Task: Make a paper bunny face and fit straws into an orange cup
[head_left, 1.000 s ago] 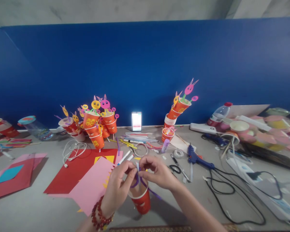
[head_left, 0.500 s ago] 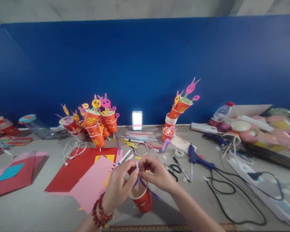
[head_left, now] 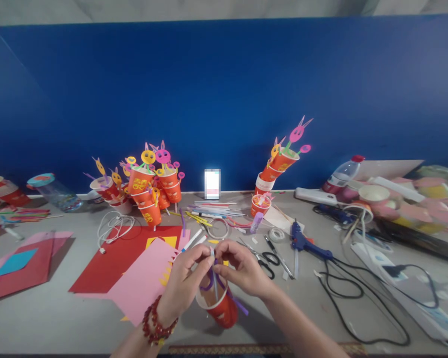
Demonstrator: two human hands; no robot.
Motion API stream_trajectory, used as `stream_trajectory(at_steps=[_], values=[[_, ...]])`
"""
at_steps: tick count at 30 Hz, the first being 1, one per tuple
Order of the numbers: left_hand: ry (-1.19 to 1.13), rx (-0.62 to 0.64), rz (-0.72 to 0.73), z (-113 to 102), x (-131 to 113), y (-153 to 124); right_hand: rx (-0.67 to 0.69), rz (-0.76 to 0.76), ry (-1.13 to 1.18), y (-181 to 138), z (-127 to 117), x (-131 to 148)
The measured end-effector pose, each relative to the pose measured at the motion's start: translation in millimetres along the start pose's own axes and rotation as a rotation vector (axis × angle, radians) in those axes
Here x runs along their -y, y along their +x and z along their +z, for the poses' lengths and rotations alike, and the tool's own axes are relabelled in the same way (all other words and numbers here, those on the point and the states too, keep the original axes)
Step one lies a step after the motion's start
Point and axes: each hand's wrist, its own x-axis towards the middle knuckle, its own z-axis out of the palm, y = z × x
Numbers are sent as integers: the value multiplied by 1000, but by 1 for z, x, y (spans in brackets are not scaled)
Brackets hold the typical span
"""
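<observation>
My left hand [head_left: 184, 283] and right hand [head_left: 242, 268] meet fingertip to fingertip, pinching a white straw [head_left: 213, 271] and purple paper strip [head_left: 226, 291] between them. Just below my fingers sits the tilted red paper cup [head_left: 220, 308], on the grey table [head_left: 52, 318].

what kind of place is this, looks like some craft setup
Most likely a paper-craft worktable set against a blue wall. Finished red cups with paper bunny heads stand at the back, a blue glue gun and scissors lie on the table, and coloured paper sheets are spread beside the hands.
</observation>
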Motion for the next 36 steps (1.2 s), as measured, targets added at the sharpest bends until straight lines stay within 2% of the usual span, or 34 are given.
stream_trajectory(at_steps=[9, 15, 20, 24, 29, 36], values=[[-27, 5, -43, -1, 7, 4, -53, -78, -201, -4, 5, 3], [-2, -11, -8, -4, 7, 4, -117, 18, -79, -4, 5, -2], [-44, 53, -49, -9, 11, 2, -137, 87, 41, -2, 6, -4], [-11, 50, -63, -9, 12, 0, -163, 121, 102, -2, 8, -7], [117, -5, 46, -7, 16, -1, -107, 171, 73, -1, 6, -4], [121, -70, 9, 0, 16, -4, -158, -2, -198, -5, 11, 1]])
